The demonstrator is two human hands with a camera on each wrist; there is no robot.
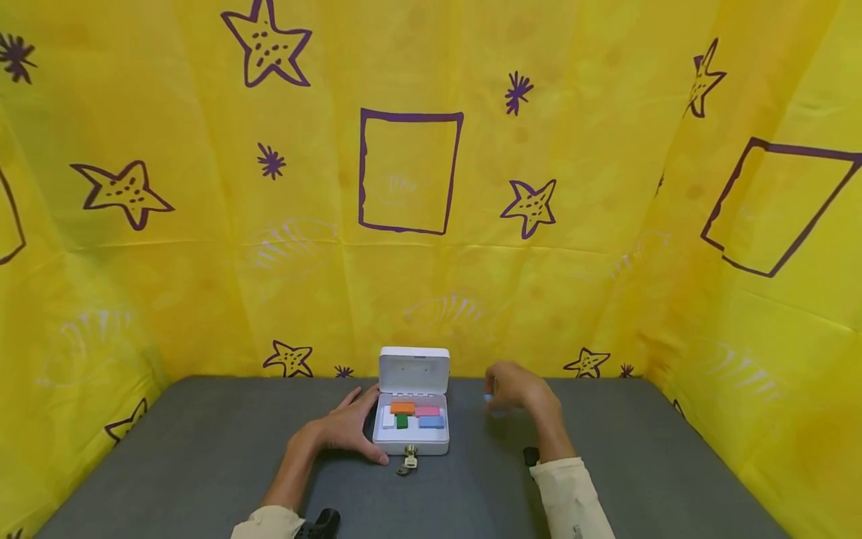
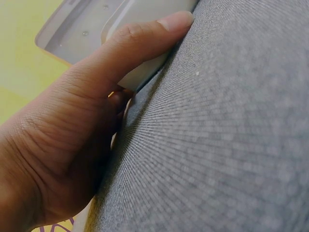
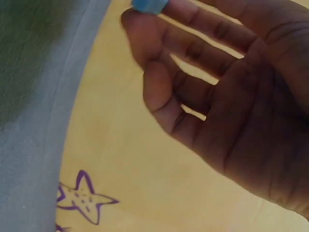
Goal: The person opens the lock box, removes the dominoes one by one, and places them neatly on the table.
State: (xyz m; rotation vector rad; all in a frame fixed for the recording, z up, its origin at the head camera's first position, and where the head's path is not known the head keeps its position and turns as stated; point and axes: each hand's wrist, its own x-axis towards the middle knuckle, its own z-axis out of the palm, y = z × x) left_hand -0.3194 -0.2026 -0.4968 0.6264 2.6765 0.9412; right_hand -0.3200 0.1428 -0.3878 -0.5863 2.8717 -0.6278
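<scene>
A small white cash box stands on the table with its lid raised and a key in its front lock. Inside lie an orange block, a pink block, a blue block, a green block and a white block. My left hand grips the box's left side, thumb at the front corner and fingers towards the back. To the right of the box, my right hand pinches a small light blue block at its fingertips, above the table.
The dark grey table reaches back to a yellow curtain printed with purple stars and squares, which also closes off both sides. Dark wrist bands and pale sleeves show on my arms.
</scene>
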